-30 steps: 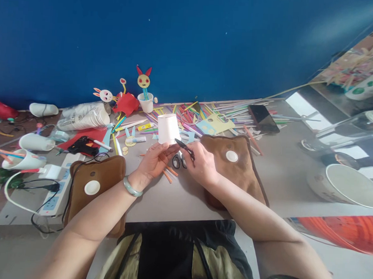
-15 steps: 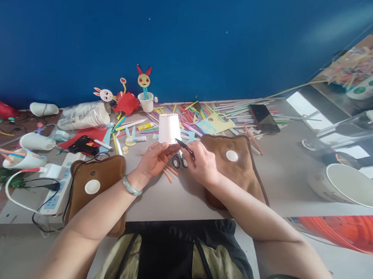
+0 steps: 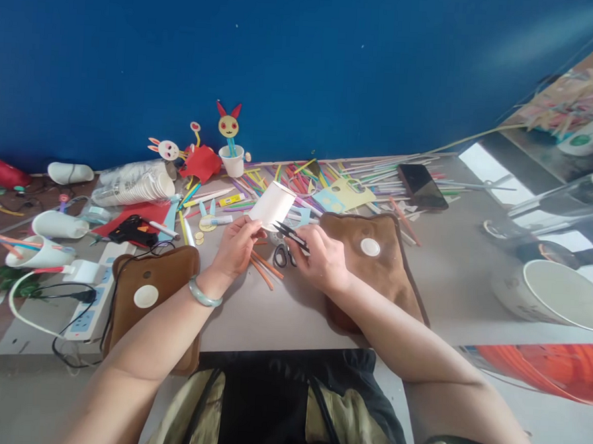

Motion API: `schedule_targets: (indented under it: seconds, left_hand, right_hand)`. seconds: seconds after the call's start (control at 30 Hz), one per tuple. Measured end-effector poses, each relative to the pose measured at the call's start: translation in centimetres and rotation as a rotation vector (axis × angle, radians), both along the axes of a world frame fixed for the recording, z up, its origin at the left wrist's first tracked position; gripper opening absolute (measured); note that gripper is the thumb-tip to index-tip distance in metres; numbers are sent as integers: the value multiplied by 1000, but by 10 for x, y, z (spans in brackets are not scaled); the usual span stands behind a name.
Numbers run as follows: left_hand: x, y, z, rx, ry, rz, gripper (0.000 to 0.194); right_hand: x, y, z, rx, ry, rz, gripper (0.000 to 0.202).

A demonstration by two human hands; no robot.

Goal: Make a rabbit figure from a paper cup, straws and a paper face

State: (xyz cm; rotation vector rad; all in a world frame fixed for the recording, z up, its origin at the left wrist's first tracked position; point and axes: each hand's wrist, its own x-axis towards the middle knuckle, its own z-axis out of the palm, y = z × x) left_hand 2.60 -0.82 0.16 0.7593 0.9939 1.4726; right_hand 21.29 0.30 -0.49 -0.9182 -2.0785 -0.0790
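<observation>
A white paper cup (image 3: 272,205) is in my left hand (image 3: 239,244), pinched near its lower edge by the thumb and fingers. The cup leans with its narrower end up and to the right. My right hand (image 3: 323,255) is closed around black tweezers (image 3: 290,235), whose two tips are apart and point at the cup's lower edge. Below the hands lie scissors (image 3: 279,255) with dark handles, partly hidden, and several orange strips (image 3: 264,271).
Brown hot-water bags (image 3: 156,301) flank my arms. Coloured sticks (image 3: 303,176), a phone (image 3: 422,187) and a rabbit-faced cup figure (image 3: 228,127) sit toward the blue wall. At left are stacked cups (image 3: 139,186), a glue gun (image 3: 133,231) and a power strip (image 3: 90,310); at right, a white bucket (image 3: 516,293).
The cup has tipped from nearly upright to leaning right. My left hand has shifted slightly left and turned. The tweezers' tips now show apart, a little away from the cup's face.
</observation>
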Motion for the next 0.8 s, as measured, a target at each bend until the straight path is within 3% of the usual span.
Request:
schedule_targets:
  seconds: [0.8]
  left_hand:
    - [-2, -3, 3, 63, 129, 31, 32]
  right_hand:
    - [-3, -2, 1, -213, 66, 66, 19]
